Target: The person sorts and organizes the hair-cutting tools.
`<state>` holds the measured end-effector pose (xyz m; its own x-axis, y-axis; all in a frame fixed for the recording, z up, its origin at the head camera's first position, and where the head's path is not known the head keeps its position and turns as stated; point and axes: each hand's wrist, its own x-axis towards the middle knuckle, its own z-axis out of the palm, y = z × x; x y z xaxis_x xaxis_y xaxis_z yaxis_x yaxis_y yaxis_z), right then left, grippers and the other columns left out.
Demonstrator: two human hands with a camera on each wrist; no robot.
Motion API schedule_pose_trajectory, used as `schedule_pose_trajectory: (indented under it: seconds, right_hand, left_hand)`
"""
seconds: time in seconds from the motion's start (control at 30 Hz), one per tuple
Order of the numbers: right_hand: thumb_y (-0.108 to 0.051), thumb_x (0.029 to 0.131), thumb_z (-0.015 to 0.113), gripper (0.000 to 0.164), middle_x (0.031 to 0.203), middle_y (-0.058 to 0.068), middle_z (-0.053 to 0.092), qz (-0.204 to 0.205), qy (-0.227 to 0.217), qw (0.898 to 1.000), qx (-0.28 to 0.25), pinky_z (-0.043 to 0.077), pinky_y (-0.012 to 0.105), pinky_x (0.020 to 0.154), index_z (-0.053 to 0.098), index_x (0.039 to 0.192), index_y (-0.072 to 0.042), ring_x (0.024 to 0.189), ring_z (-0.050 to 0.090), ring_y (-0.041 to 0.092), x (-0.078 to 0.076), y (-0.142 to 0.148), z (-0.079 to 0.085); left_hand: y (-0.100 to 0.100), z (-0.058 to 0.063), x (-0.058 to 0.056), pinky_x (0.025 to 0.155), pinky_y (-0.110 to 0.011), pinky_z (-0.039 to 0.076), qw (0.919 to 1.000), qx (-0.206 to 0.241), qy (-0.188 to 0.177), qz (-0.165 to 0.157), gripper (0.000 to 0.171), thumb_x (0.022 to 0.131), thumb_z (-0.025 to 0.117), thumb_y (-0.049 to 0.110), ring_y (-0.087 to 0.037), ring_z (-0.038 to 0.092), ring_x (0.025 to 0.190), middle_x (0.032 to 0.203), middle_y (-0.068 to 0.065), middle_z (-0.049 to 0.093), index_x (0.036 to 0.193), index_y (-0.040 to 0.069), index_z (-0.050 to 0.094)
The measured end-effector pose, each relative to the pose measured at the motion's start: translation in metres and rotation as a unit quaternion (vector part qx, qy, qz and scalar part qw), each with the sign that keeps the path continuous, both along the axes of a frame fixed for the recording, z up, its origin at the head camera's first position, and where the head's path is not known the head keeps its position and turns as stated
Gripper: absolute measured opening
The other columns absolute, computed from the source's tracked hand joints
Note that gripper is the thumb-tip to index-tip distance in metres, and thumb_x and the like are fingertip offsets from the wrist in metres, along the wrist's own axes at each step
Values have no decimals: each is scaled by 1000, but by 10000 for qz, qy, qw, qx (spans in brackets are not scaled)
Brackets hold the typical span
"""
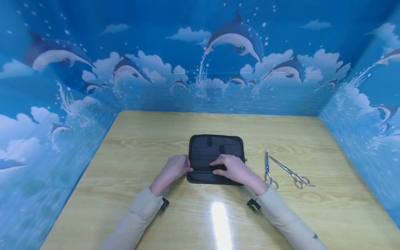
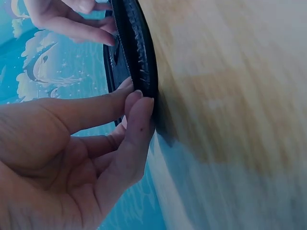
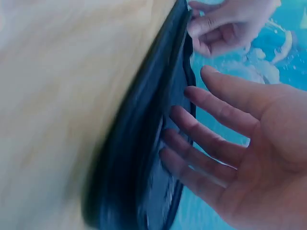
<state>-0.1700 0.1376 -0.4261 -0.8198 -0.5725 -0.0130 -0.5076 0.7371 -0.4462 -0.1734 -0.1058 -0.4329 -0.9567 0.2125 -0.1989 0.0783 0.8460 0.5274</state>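
A black zip case (image 1: 200,152) lies spread flat on the table, with dark pockets and small elastic loops inside. At its left edge, near the lower corner, my left hand (image 1: 175,167) pinches the rim between thumb and fingers. The left wrist view shows the thumb and fingertips closed on the case's edge (image 2: 139,57). My right hand (image 1: 233,169) is over the right half of the case. In the right wrist view its fingers (image 3: 216,148) are spread and slightly bent, fingertips right at the inner surface, holding nothing.
To the right of the case lie two pairs of slim silver scissors, one nearly upright in view (image 1: 267,168) and one slanting (image 1: 290,172). The wood-grain table (image 1: 150,132) is bordered by blue dolphin-print walls (image 1: 156,93) at the back and sides.
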Motion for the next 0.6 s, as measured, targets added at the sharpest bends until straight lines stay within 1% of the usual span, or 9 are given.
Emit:
schedule_pose_trajectory:
  seconds: [0.07, 0.17, 0.27, 0.37, 0.5, 0.6]
  right_hand:
    - [-25, 96, 71, 29, 119, 8, 69, -193, 20, 9998, 48, 54, 47, 92, 73, 124, -15, 110, 65, 28, 0, 13, 3]
    - [-24, 96, 71, 28, 123, 12, 68, -743, 108, 9972, 50, 52, 54, 95, 73, 123, -15, 114, 64, 35, 0, 40, 10]
    - [-20, 96, 71, 26, 121, 15, 69, -1320, 182, 9911, 21, 53, 56, 91, 74, 119, -10, 110, 64, 38, 0, 73, 19]
    - [-18, 94, 72, 26, 114, 19, 70, -1715, 142, 9850, 115, 54, 57, 84, 71, 116, -3, 102, 66, 40, 1, 109, 23]
    - [-17, 93, 73, 29, 105, 23, 70, -1964, 51, 9795, 448, 53, 58, 81, 67, 112, 4, 95, 66, 42, 6, 152, 18]
    - [-18, 90, 75, 31, 101, 24, 69, -2041, -106, 9763, 719, 53, 57, 80, 67, 109, 5, 90, 66, 40, 9, 174, 12]
  left_hand:
    - [-1, -1, -1, 56, -23, 47, 10000, 7, 20, -9, 22, 87, 81, 17, -11, 59, 58, 70, 0, 61, 80, 9, 61]
    - [-3, -2, -2, 58, -24, 48, 10000, 45, 42, -44, 23, 87, 81, 18, -11, 59, 58, 70, 1, 61, 80, 9, 62]
    - [-3, -2, -3, 57, -23, 49, 9999, 96, 14, -45, 23, 86, 82, 18, -10, 59, 57, 69, 1, 61, 80, 9, 62]
    - [-4, -2, -4, 56, -23, 49, 9999, 151, -57, -19, 23, 86, 82, 18, -10, 59, 56, 68, 0, 61, 80, 9, 62]
    - [-3, 0, -4, 55, -22, 49, 9996, 199, -190, 18, 23, 86, 82, 18, -10, 60, 56, 68, 0, 62, 81, 9, 62]
    - [-2, 1, -4, 55, -22, 49, 9994, 206, -261, 37, 22, 87, 81, 18, -11, 60, 56, 69, 0, 62, 81, 9, 62]
